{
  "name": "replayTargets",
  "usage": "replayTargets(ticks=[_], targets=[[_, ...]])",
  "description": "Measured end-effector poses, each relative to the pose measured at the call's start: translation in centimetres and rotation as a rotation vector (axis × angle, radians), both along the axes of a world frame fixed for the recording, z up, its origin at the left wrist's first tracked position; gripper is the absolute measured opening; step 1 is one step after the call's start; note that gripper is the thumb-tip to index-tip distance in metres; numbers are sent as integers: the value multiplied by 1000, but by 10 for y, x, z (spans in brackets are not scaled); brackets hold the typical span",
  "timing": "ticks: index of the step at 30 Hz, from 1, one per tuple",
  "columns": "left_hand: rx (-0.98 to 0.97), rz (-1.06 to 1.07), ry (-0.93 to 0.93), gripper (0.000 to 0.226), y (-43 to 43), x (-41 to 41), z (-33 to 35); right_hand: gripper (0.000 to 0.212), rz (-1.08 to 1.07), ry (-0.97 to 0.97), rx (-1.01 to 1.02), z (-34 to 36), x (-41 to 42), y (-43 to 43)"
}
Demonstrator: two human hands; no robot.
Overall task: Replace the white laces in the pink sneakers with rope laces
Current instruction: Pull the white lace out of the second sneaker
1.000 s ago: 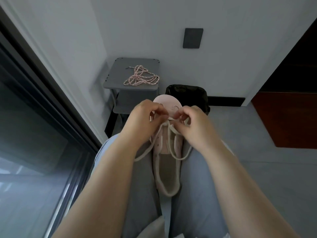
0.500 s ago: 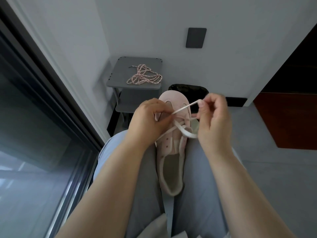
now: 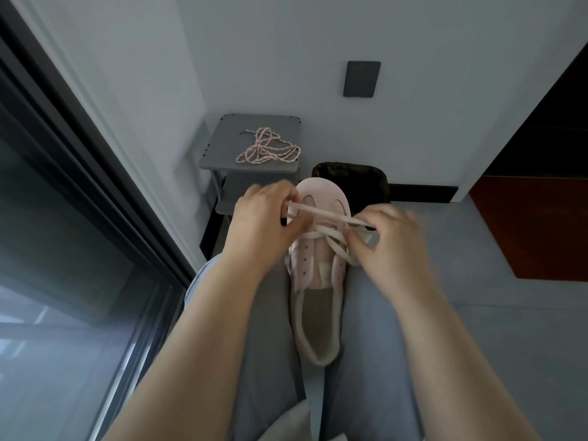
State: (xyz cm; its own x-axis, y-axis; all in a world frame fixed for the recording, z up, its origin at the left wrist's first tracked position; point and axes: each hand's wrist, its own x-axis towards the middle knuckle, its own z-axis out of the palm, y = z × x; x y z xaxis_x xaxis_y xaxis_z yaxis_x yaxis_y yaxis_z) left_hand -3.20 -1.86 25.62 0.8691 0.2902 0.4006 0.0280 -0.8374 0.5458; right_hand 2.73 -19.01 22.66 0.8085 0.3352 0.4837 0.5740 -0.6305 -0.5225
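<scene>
A pink sneaker (image 3: pixel 318 281) lies between my thighs, toe pointing away from me. Its white lace (image 3: pixel 324 214) is loose across the top eyelets and stretches taut between both hands. My left hand (image 3: pixel 261 224) pinches the lace at the shoe's left side near the toe. My right hand (image 3: pixel 385 240) grips the lace at the right side of the eyelets, slightly blurred. The pink-and-white rope laces (image 3: pixel 267 151) lie bunched on a small grey stool ahead.
The grey stool (image 3: pixel 222 144) stands in the corner against the white wall. A black-lined bin (image 3: pixel 350 179) sits just beyond the shoe's toe. A dark-framed glass door runs along the left. Grey floor and a red-brown panel (image 3: pixel 534 224) lie to the right.
My right hand has dropped from its raised pull back down to the eyelets. My left hand has shifted up toward the toe, drawing the lace across the shoe.
</scene>
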Motion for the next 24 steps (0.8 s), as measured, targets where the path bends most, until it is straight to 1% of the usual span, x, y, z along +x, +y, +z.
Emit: replayTargets(ticks=[2,4,5,7,8,10,11,12,13,15,17,18,19,20,21,22,23,24], targets=[[29,56,57,20,0,-3,-9,12,-16,-38,-59,-1,0,2],[54,121,126,22,2,-3,-11,12,-61,-90,-52,0,0,1],[63,159,172,21,4,-3,-11,14,-105,-85,-5,1,0,-2],[31,244,248,18,9,-5,-11,14,-230,16,190,3,3,-13],[13,274,239,18,11,-6,-11,12,-285,89,300,5,5,-18],[-19,300,116,18,13,-8,-12,8,-324,165,440,8,6,-22],[-93,312,39,18,13,-8,-11,7,-299,164,482,9,5,-21],[-220,328,-31,17,11,-8,-10,6,-246,160,517,11,3,-19],[-391,346,-86,16,10,-8,-8,5,-178,171,541,12,0,-16],[-809,336,-205,22,7,-10,-2,6,-38,260,525,14,-5,-11],[-1184,255,-342,30,4,-11,3,26,65,360,429,14,-5,-9],[-1295,229,-398,32,3,-12,5,38,101,403,360,12,-3,-9],[-1373,220,-446,33,4,-12,7,46,132,435,279,11,-1,-8],[-1414,229,-485,33,4,-13,7,46,165,451,202,9,0,-7],[-1411,246,-521,34,5,-13,7,40,197,447,151,8,1,-5],[-1332,281,-546,34,6,-13,6,29,220,420,147,7,0,-4],[-1166,338,-553,33,7,-14,4,19,224,370,192,7,-1,-2],[-940,399,-544,33,8,-16,3,13,205,305,270,7,-2,-1]])
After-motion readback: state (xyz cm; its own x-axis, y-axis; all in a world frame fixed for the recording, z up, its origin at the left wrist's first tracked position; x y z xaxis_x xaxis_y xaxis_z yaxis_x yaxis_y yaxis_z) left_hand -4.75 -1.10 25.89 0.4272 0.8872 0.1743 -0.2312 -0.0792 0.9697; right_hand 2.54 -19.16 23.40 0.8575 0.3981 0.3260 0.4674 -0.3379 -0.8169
